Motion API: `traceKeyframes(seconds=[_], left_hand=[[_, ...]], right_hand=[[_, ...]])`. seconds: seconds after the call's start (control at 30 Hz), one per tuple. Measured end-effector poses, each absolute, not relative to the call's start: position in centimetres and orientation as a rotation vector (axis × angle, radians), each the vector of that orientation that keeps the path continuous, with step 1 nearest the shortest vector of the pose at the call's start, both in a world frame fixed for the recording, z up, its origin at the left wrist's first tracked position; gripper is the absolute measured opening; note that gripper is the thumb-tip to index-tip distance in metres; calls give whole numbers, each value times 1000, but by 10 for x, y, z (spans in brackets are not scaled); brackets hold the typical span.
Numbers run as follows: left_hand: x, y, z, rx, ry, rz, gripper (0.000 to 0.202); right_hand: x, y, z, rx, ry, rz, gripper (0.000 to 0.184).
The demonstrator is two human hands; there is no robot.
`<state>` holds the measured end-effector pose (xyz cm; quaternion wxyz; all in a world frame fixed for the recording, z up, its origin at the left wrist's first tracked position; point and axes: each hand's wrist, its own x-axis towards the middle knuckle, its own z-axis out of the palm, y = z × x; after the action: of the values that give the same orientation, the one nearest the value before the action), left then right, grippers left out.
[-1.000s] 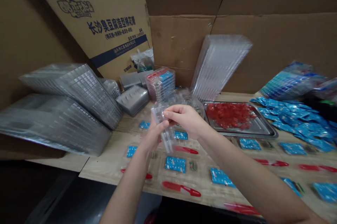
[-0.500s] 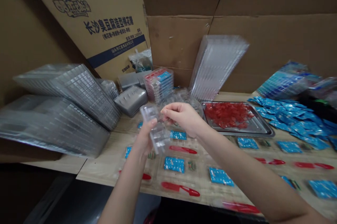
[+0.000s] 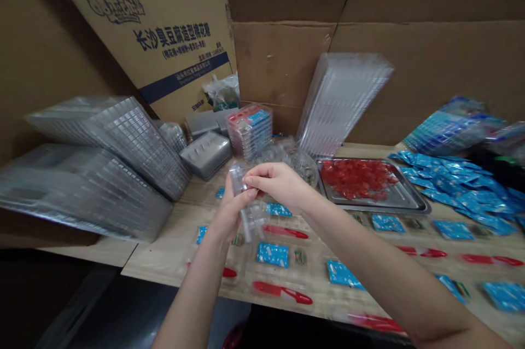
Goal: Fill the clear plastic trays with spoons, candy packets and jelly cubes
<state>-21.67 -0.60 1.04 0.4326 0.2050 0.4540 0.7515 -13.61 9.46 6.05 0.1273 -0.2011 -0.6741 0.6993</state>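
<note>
My left hand (image 3: 228, 212) and my right hand (image 3: 278, 183) meet above the wooden table (image 3: 164, 253), both gripping a small clear plastic blister tray (image 3: 246, 209) held nearly upright. My right fingers pinch its top edge; my left fingers hold its side. Under my hands lie filled clear trays, each with a blue sachet (image 3: 273, 254) and a red knife-shaped piece (image 3: 282, 292).
A steel tray of red pieces (image 3: 361, 179) sits right of my hands, loose blue sachets (image 3: 459, 185) beyond it. Stacks of empty clear trays (image 3: 102, 157) lie left; another stack (image 3: 342, 103) leans on the cardboard wall. Filled packs (image 3: 250, 130) stand behind.
The clear tray has turned from tilted flat to nearly upright, and my two hands have closed in together on it. The view shifted slightly.
</note>
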Motion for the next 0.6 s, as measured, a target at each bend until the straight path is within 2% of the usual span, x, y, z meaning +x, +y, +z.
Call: traceKeyframes(seconds=[0.13,0.2,0.37,0.43,0.5,0.6], left_hand=[[-222,-11,13,399,1111,1857,58],[-229,-15,15,291,1124,1836,56],[-243,-24,14,227,1271,1899,59],[-243,-22,12,309,1315,1931,64],[-238,-16,10,414,1367,1952,76],[-228,-7,9,531,1476,1939,96]], right_hand=[[-132,100,70,-610,-1929,2000,9],[-126,110,80,-629,-1963,1835,10],[-116,139,88,-564,-2295,799,11],[-119,138,79,-485,-2426,576,10],[-125,129,67,-444,-2482,663,11],[-133,108,55,-426,-2411,1151,12]])
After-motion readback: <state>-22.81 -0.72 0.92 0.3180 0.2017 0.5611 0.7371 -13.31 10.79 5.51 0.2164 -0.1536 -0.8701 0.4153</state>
